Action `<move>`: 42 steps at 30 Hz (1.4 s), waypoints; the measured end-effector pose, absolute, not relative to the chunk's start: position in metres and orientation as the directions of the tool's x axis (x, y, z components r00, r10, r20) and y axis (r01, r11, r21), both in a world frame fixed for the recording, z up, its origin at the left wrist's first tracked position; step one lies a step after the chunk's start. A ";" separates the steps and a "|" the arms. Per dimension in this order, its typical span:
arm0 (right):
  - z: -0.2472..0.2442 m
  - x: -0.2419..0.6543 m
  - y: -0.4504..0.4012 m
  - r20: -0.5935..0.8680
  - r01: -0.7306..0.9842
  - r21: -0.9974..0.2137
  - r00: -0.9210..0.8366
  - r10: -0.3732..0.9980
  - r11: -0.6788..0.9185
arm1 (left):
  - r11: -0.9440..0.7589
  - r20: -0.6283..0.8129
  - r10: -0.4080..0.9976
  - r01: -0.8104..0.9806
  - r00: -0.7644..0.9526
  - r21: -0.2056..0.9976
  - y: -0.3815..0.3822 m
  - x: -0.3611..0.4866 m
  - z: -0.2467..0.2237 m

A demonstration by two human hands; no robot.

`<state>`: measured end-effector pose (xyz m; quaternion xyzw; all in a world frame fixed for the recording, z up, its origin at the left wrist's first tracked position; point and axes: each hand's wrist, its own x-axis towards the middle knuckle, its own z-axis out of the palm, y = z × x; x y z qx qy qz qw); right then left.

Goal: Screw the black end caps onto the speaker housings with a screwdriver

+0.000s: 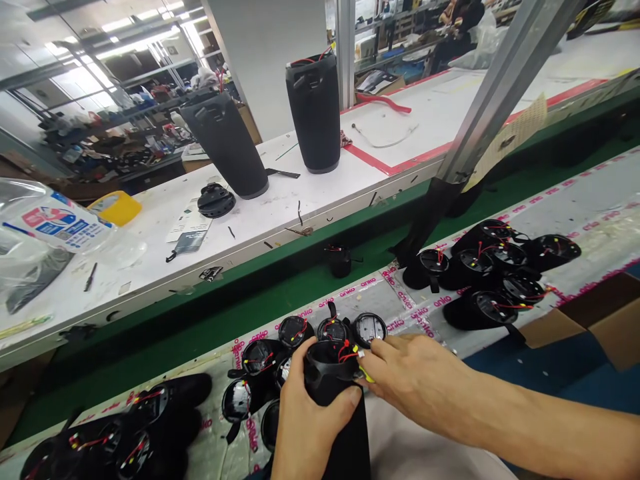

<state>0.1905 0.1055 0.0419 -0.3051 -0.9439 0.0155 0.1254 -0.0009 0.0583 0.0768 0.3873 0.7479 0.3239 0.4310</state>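
A black cylinder (345,427) with an open top stands close in front of me, and my left hand (315,413) is wrapped round its upper part. Red and yellow wires (345,352) with small connectors stick out of its rim. At the rim's right side, my right hand (400,370) has its fingers closed on a yellow-green tool (367,377), of which only a small part shows. The tool's tip lies near the wires. Just beyond the rim, several similar open cylinders (333,330) stand close together.
Further black cylinders stand at the lower left (135,427) and right (475,267). A metal post (480,100) slants beside the white bench (260,230), which bears two tall cylinders (315,113). An open cardboard box (595,320) is at the right.
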 end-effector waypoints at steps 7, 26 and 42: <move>0.045 0.188 0.100 0.155 0.623 -0.037 -0.769 0.620 0.781 | 0.489 -0.347 0.853 0.367 -0.389 0.791 0.057 0.003 0.075; 0.048 0.185 0.106 0.104 0.533 0.061 -0.844 0.526 0.844 | 0.522 -0.342 0.836 0.432 -0.429 0.736 0.057 0.002 0.063; 0.042 0.185 0.126 0.031 0.552 -0.316 -0.807 0.589 0.772 | 0.473 -0.358 0.865 0.333 -0.351 0.815 0.061 -0.001 0.061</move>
